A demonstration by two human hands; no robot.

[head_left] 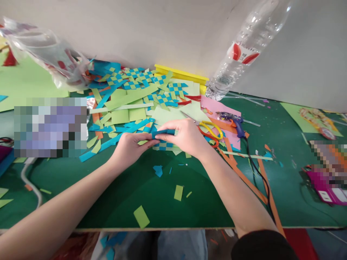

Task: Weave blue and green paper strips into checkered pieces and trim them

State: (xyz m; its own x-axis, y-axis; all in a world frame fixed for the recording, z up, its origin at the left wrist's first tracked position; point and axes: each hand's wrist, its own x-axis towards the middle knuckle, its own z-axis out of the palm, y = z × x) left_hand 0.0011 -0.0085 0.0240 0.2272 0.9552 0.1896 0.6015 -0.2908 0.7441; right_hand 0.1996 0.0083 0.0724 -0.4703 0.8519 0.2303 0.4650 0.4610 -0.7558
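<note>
Between both hands runs a blue paper strip [165, 133], held over the middle of the green table. My left hand [132, 144] pinches its left end with thumb and forefinger. From the other side, the fingers of my right hand [184, 135] close on the strip. Partly hidden beneath the hands lies a blue and green woven paper piece [163, 145]. Several similar woven pieces [164, 99] are heaped behind, among loose green strips [132, 97]. Close to my right hand rest scissors with yellow and orange handles [210, 130].
A purple glue gun [235, 122] with a black cord lies on pink paper at right. A clear plastic bottle [238, 57] leans against the wall. At left stand a plastic-wrapped cup [51, 54] and a blurred-out device [51, 126]. Paper scraps [141, 216] dot the green table [108, 202].
</note>
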